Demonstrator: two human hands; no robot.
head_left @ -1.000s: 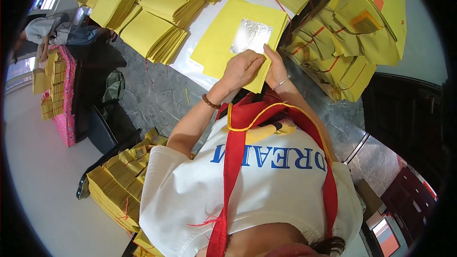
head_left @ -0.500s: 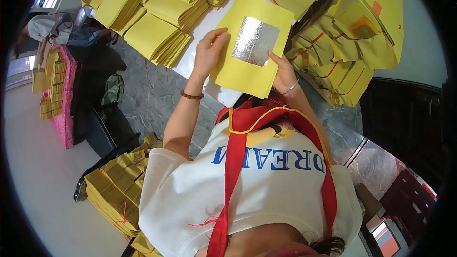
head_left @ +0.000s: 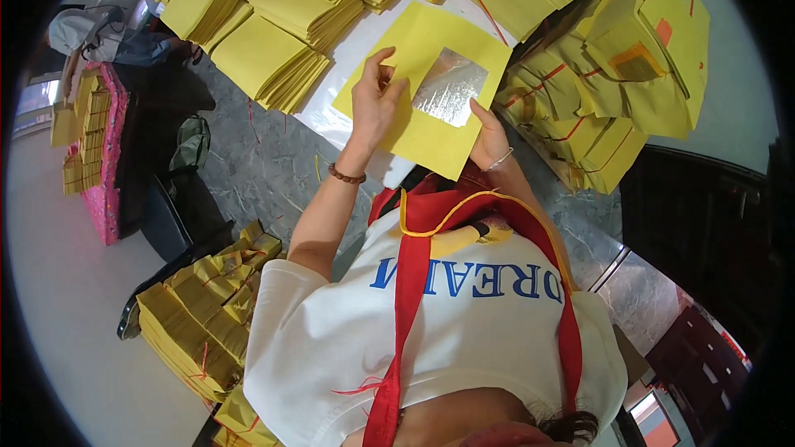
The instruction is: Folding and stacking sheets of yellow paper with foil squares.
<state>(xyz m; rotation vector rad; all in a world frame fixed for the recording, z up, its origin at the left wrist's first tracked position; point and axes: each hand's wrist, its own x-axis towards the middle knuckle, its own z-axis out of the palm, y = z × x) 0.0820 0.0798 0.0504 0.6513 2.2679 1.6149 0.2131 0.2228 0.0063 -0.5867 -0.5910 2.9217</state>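
A yellow paper sheet with a shiny silver foil rectangle on it lies tilted in front of me, over the white tabletop. At its right edge my right hand grips it, thumb on top near the foil's corner and the other fingers hidden underneath. Above the left part of the sheet is my left hand, its fingers loosely bent and apart, holding nothing. Whether its underside touches the paper I cannot tell.
Stacks of yellow paper cover the table's far left. Bundles tied with red string are piled at the right. More bundles sit on a black chair at lower left. A pink-covered table and another person are at far left.
The yellow sheet has turned clockwise and lies lower on the tabletop. My left hand has let go of its left edge and moved right over it; the right hand keeps its grip.
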